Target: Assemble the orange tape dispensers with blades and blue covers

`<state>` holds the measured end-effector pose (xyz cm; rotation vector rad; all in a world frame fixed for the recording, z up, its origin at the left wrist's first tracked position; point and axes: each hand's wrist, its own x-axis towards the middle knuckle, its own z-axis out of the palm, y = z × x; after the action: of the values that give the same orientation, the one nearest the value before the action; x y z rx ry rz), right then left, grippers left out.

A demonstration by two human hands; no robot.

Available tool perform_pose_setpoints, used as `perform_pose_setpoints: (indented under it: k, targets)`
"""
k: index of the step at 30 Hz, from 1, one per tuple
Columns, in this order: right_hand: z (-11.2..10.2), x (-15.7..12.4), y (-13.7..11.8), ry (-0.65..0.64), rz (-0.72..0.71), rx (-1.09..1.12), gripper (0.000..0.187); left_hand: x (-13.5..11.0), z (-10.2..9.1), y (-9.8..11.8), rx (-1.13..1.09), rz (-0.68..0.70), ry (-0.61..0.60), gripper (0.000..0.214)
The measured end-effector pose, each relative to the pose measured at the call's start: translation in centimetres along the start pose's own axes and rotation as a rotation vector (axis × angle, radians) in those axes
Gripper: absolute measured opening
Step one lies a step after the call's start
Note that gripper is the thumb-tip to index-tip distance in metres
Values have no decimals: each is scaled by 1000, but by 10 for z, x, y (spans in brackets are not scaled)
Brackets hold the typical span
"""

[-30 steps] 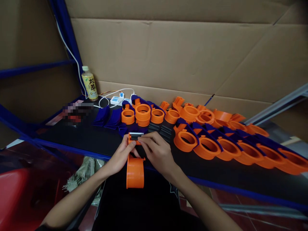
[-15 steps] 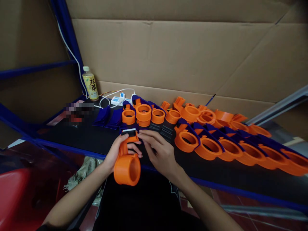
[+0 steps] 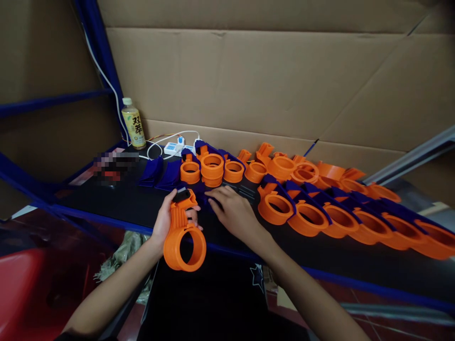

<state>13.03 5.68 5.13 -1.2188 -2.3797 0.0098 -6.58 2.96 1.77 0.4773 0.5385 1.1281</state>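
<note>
My left hand (image 3: 166,219) is closed round the neck of an orange plastic ring holder (image 3: 184,239), a tape-dispenser-like part with a dark toothed strip at its top end. Its open ring faces me, near the table's front edge. My right hand (image 3: 231,212) lies palm down on the black table (image 3: 124,203), fingers stretched toward small dark blue parts (image 3: 204,199) just right of the holder. It holds nothing that I can see.
Rows of orange rings with blue pieces (image 3: 341,213) run along the table to the right. More orange rings (image 3: 212,168) and blue parts (image 3: 159,173) stand behind. A drink bottle (image 3: 133,124) and a white power strip (image 3: 173,148) sit at the back left. Cardboard walls the back.
My left hand has turned the orange holder so its ring opening faces me and shifted it left. My right hand has let go of its top and moved forward onto the table.
</note>
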Motion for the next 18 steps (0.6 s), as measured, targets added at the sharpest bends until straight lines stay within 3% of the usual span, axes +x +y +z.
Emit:
perform_pose_setpoints:
  k: [11, 15, 18]
  targets:
    - [20, 17, -12, -49, 37, -210, 16, 0, -2, -2, -2, -12, 20, 46]
    - [16, 16, -15, 37, 97, -190, 17, 0, -3, -1, -27, -33, 26, 48]
    - [6, 13, -15, 155, 178, -49, 15, -1, -1, -2, -8, -37, 34, 53]
